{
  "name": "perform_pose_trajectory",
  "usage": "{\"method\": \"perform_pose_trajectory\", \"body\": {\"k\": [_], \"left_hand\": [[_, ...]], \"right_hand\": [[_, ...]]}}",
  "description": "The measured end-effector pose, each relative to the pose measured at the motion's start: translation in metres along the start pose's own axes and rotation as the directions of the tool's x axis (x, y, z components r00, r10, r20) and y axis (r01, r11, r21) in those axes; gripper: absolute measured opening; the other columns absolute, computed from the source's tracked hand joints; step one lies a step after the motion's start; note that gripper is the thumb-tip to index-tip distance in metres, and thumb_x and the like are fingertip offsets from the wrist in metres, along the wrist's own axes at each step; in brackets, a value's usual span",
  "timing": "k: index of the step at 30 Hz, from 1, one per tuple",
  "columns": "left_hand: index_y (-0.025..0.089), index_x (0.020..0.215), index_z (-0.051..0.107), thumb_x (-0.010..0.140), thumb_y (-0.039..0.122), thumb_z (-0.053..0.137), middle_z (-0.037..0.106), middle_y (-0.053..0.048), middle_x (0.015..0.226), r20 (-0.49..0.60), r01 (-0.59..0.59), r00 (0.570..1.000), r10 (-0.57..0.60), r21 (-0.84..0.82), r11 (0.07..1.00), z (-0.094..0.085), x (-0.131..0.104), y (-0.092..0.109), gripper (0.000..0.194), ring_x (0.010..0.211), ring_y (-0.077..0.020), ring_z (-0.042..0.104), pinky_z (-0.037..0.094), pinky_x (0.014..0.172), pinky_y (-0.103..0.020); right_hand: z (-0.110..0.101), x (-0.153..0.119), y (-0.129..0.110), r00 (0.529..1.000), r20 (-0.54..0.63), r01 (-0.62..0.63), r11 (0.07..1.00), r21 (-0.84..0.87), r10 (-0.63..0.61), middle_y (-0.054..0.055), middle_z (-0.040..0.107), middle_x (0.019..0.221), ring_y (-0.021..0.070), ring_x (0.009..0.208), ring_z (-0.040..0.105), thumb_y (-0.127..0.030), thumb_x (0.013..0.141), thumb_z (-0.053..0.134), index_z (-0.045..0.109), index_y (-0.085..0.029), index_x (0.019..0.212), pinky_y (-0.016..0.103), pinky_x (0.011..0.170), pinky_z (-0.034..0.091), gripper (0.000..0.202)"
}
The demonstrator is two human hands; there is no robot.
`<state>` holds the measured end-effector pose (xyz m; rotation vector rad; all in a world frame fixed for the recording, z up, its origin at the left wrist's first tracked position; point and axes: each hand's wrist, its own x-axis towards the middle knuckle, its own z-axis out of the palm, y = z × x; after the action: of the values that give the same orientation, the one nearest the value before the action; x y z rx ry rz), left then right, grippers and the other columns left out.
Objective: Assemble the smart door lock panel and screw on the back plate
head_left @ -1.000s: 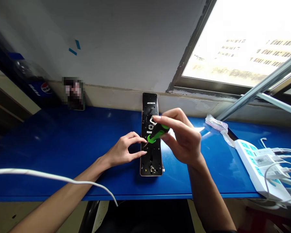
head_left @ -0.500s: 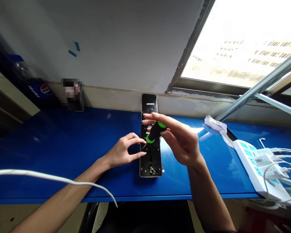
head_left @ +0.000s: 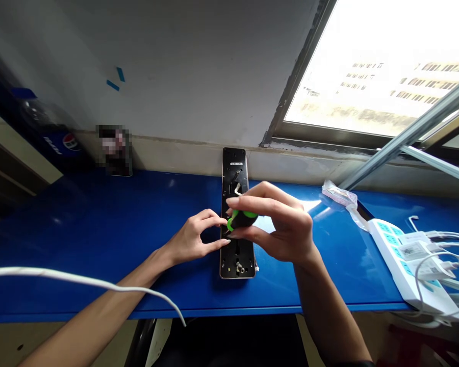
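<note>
A long black panel (head_left: 235,257), with screw holes, slots and small metal posts, lies lengthwise away from me on the blue table. My right hand (head_left: 277,219) is closed around a green-and-black screwdriver (head_left: 245,219), whose handle tilts over the panel. Its tip points down toward the panel's left side, mostly hidden by fingers and handle. On the left edge of the panel rest the index finger and thumb of my left hand (head_left: 199,234), held apart on either side of the screwdriver's tip. Whether a screw sits under the tip cannot be seen.
At the right a white power strip (head_left: 392,255) carries several plugs and cables. Behind it lies a clear plastic packet (head_left: 340,193). A Pepsi bottle (head_left: 53,132) and a pixelated upright object (head_left: 115,153) stand back left. A white cable (head_left: 80,278) crosses the front left.
My right hand has curled more tightly round the screwdriver, and the handle has tipped lower to the left. My left hand and the panel have stayed put.
</note>
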<state>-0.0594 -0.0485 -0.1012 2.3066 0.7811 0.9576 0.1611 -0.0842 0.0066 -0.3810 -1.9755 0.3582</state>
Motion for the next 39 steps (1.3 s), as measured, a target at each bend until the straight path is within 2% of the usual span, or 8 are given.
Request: {"method": "perform_pose_trajectory", "body": {"k": [3,8,14,20,25,29,35,39], "left_hand": [[0.021,0.115,0.069,0.088,0.034,0.079,0.069,-0.004,0.110,-0.007,-0.007,1.000,0.007,-0.014,1.000,0.000,0.000,0.000,0.032,0.099,-0.0217,0.071,0.061,0.089,-0.036],[0.020,0.115,0.069,0.088,0.035,0.080,0.070,-0.006,0.114,-0.016,-0.001,1.000,0.001,0.006,1.000,0.001,0.000,0.000,0.033,0.107,-0.0240,0.070,0.060,0.094,-0.038],[0.022,0.119,0.069,0.090,0.036,0.079,0.068,-0.005,0.112,0.004,0.014,1.000,-0.014,-0.012,1.000,0.001,0.000,-0.001,0.034,0.103,-0.0213,0.070,0.060,0.091,-0.036],[0.022,0.116,0.070,0.090,0.035,0.079,0.069,-0.006,0.119,-0.002,-0.005,1.000,0.005,0.003,1.000,0.001,0.000,0.001,0.030,0.114,-0.0249,0.068,0.059,0.099,-0.040],[0.020,0.121,0.069,0.089,0.036,0.079,0.068,-0.009,0.123,0.008,0.021,1.000,-0.020,-0.012,1.000,0.001,0.000,0.001,0.037,0.113,-0.0255,0.069,0.059,0.098,-0.041],[0.021,0.123,0.069,0.089,0.037,0.079,0.068,-0.008,0.120,0.006,0.015,1.000,-0.015,-0.033,0.999,0.002,-0.001,-0.002,0.038,0.109,-0.0239,0.069,0.060,0.096,-0.039],[0.022,0.117,0.069,0.089,0.037,0.079,0.068,-0.006,0.116,0.001,0.016,1.000,-0.016,-0.023,1.000,0.003,-0.001,-0.004,0.034,0.108,-0.0238,0.069,0.059,0.097,-0.039],[0.022,0.113,0.070,0.089,0.037,0.079,0.069,-0.005,0.112,-0.010,0.000,1.000,0.000,-0.023,1.000,0.004,-0.001,-0.003,0.030,0.102,-0.0215,0.070,0.060,0.092,-0.036]], "right_hand": [[0.003,0.002,-0.001,0.999,-0.030,-0.027,0.996,-0.085,0.025,0.005,0.066,0.097,0.0155,0.081,0.064,-0.019,0.085,0.083,0.070,-0.028,0.133,0.030,0.067,0.061,0.051],[0.002,0.001,-0.001,0.995,0.094,-0.045,0.998,0.032,0.042,0.010,0.069,0.135,0.0218,0.116,0.071,-0.002,0.093,0.066,0.051,-0.026,0.153,0.039,0.097,0.063,0.067],[-0.002,-0.002,0.006,1.000,-0.025,-0.019,0.987,-0.162,0.015,0.003,0.070,0.100,0.0161,0.080,0.068,-0.016,0.082,0.085,0.067,-0.029,0.134,0.031,0.068,0.063,0.057],[-0.001,-0.005,0.001,0.973,0.162,-0.177,0.982,0.071,0.163,0.008,0.064,0.145,0.0223,0.126,0.069,-0.005,0.097,0.061,0.042,-0.032,0.156,0.039,0.100,0.063,0.068],[0.002,-0.006,0.008,0.990,0.093,-0.101,0.994,-0.043,0.104,0.003,0.075,0.121,0.0176,0.101,0.076,-0.008,0.091,0.074,0.052,-0.032,0.148,0.032,0.086,0.066,0.066],[0.004,-0.006,0.013,0.999,0.044,-0.023,0.985,-0.170,0.031,0.003,0.072,0.103,0.0166,0.083,0.071,-0.013,0.084,0.083,0.059,-0.031,0.140,0.031,0.068,0.062,0.063],[0.001,-0.007,0.010,0.976,0.185,-0.129,0.990,0.052,0.117,0.007,0.068,0.140,0.0191,0.120,0.071,-0.003,0.095,0.065,0.046,-0.031,0.151,0.034,0.094,0.063,0.066],[0.004,-0.009,0.014,0.988,0.148,-0.034,0.999,-0.007,0.035,0.005,0.074,0.124,0.0171,0.100,0.074,-0.004,0.091,0.071,0.051,-0.030,0.146,0.033,0.084,0.064,0.064]]}}
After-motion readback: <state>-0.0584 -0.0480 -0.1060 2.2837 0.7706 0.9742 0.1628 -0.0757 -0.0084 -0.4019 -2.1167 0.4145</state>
